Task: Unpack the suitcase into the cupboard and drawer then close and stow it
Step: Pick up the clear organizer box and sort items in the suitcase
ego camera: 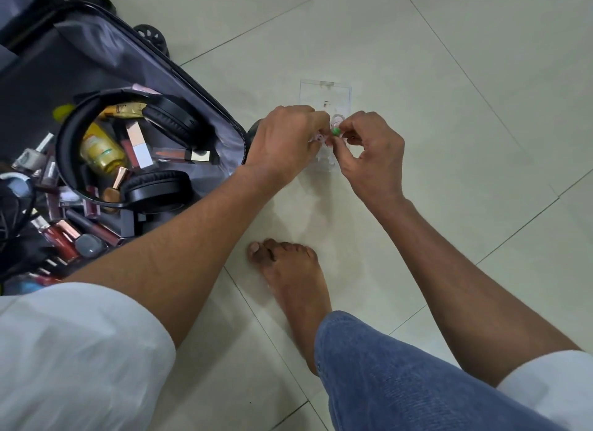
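The dark suitcase (pixel 134 61) lies open on the floor at the left. In it are black headphones (pixel 167 122), a yellow bottle (pixel 101 149) and several lipsticks and nail polishes (pixel 64 234). A clear plastic box (pixel 325 93) stands on the tiles to the suitcase's right. Over its near end my left hand (pixel 282 141) and my right hand (pixel 369 154) meet, both with curled fingers. They pinch small trinkets between them, one a green bead (pixel 336 131). What else the fingers hold is hidden.
Pale floor tiles (pixel 449 77) stretch to the right and far side. My bare foot (pixel 288 279) stands just below the box, with a jeans leg (pixel 401 376) at the bottom. The suitcase wheels (pixel 150 35) point toward the top.
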